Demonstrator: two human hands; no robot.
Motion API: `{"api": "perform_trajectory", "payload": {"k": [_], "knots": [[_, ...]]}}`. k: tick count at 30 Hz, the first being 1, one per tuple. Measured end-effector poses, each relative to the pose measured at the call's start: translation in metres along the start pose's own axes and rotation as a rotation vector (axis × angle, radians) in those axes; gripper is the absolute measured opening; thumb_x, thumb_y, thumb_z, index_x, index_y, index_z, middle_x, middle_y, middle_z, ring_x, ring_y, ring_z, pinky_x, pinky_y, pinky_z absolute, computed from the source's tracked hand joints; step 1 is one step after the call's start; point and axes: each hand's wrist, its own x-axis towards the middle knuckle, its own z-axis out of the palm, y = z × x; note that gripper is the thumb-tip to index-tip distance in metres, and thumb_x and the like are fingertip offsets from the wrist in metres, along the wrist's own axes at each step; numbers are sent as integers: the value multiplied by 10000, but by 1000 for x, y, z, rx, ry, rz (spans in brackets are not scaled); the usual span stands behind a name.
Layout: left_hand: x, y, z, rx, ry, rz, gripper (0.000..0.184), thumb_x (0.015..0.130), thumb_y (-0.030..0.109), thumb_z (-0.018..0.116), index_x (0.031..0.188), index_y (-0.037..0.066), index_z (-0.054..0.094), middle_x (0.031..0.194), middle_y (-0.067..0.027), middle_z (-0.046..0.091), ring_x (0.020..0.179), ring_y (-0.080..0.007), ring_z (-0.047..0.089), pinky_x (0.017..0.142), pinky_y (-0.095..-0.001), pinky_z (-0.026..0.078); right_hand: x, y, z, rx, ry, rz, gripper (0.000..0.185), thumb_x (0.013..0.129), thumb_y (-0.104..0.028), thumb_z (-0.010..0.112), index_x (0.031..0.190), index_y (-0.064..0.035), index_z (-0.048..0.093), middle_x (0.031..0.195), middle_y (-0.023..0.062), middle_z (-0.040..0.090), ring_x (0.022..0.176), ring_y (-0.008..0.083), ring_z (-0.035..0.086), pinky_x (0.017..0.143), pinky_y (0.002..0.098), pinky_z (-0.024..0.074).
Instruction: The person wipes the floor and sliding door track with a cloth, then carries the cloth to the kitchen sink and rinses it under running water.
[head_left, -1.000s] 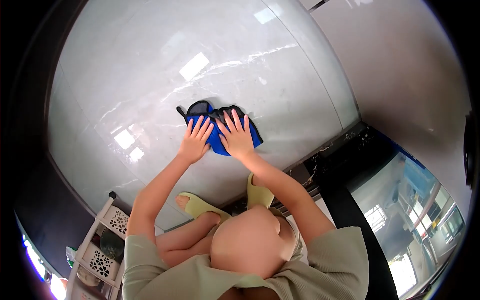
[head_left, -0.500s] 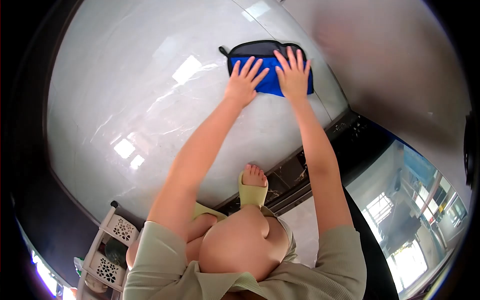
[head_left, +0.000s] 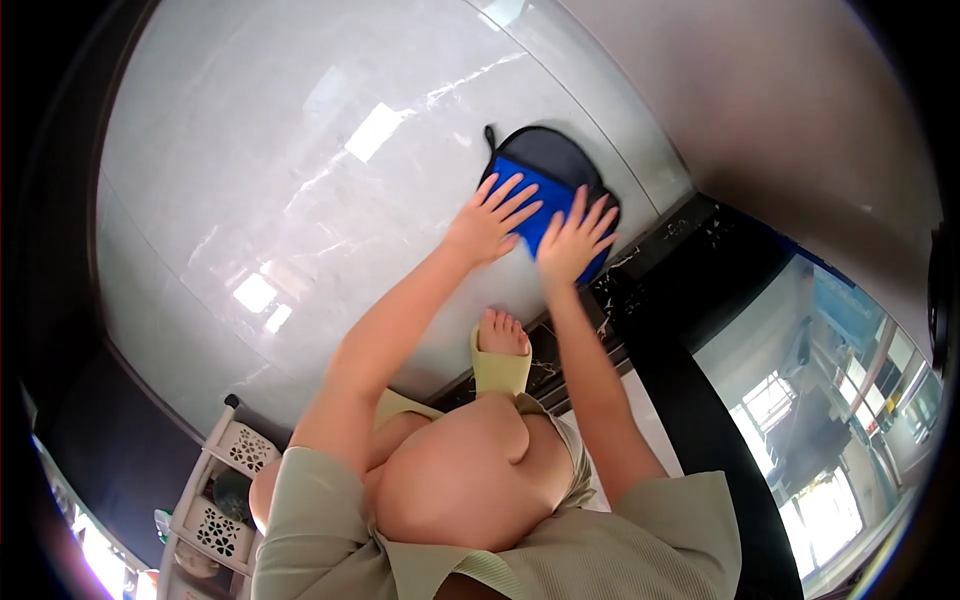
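I see the left hand (head_left: pixel 481 230) and right hand (head_left: pixel 570 246) spread flat, grasping nothing, the blue cloth (head_left: pixel 552 182) beneath them; uneven pressure could bunch it against the dark sill (head_left: pixel 655 268) just beside the right.

1. Floor (head_left: pixel 300 240): glossy grey tile, white veining, thin seams, bright reflections.
2. Cloth (head_left: pixel 550 185): one, blue and dark grey, black trim; at 1 o'clock, loop toward its own 11.
3. Slippers (head_left: pixel 500 372): two, pale yellow-green; one at 6 o'clock, foot (head_left: pixel 502 336) inside; another at 7, partly hidden.
4. Edging (head_left: pixel 650 240): black veined stone, 2 to 6 o'clock.
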Motion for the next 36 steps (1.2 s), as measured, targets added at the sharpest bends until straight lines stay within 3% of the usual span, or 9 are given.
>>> {"api": "perform_trajectory", "payload": {"k": [4, 8, 12, 16, 21, 26, 30, 33, 36], "knots": [[-66, -9, 0, 13, -112, 6, 610, 864, 349, 515, 1431, 208, 340, 1512, -14, 263, 1419, -238, 156, 1156, -469, 86, -64, -25, 3, -21, -207, -220, 563, 891, -337, 477, 1411, -151, 370, 1475, 203, 266, 1374, 445, 167, 1060, 650, 83], [-77, -31, -15, 46, -92, 32, 585, 867, 298, 521, 1422, 225, 352, 1506, 0, 273, 1414, -226, 174, 1155, -469, 107, -29, -15, -8, 101, -194, -451, 529, 883, -329, 500, 1383, -179, 418, 1471, 168, 299, 1366, 432, 203, 1065, 643, 81], [-45, -27, -18, 34, 82, -165, 581, 864, 270, 545, 1415, 241, 364, 1499, -6, 281, 1404, -256, 195, 1142, -489, 140, 16, -37, -5, 33, -41, -332, 527, 903, -319, 481, 1402, -179, 385, 1457, 180, 313, 1355, 436, 217, 1053, 651, 116], [-50, -18, -15, 31, 117, -277, 569, 827, 257, 555, 1379, 231, 422, 1491, -8, 301, 1404, -293, 184, 1133, -508, 147, 0, -60, 5, 1, -66, -298, 569, 915, -307, 459, 1431, -122, 310, 1467, 235, 241, 1364, 467, 161, 1040, 672, 108], [-137, -27, -9, 16, 82, -346, 529, 783, 259, 564, 1305, 191, 511, 1470, -25, 334, 1401, -353, 166, 1135, -511, 145, -66, -100, 2, 21, -333, -586, 686, 862, -309, 518, 1446, -73, 245, 1441, 253, 264, 1386, 455, 108, 1051, 656, 103], [-249, 10, 12, -12, -44, -552, 568, 784, 261, 552, 1341, 188, 470, 1488, -73, 291, 1398, -385, 156, 1144, -508, 133, -136, -123, 1, 95, -468, -898, 615, 864, -322, 528, 1417, -122, 349, 1467, 177, 296, 1378, 401, 202, 1061, 636, 128], [-255, 11, 16, -16, 0, -576, 602, 819, 305, 563, 1391, 216, 400, 1499, -63, 275, 1392, -392, 171, 1133, -524, 145, -127, -118, -2, 150, -485, -859, 601, 896, -333, 502, 1429, -121, 326, 1467, 164, 304, 1381, 382, 207, 1078, 601, 136], [-207, -6, 8, -49, 119, -453, 585, 814, 346, 586, 1362, 220, 426, 1489, -55, 293, 1386, -387, 189, 1125, -544, 154, -107, -98, 9, -5, -396, -633, 636, 911, -340, 483, 1451, -80, 271, 1454, 210, 295, 1389, 409, 162, 1082, 610, 87], [-148, -23, 4, -60, 235, -382, 543, 807, 368, 592, 1315, 221, 468, 1478, -24, 312, 1383, -365, 209, 1118, -560, 165, -76, -98, 15, 65, -282, -475, 620, 951, -391, 345, 1460, -57, 225, 1437, 243, 285, 1396, 427, 96, 1067, 636, 50]]}}
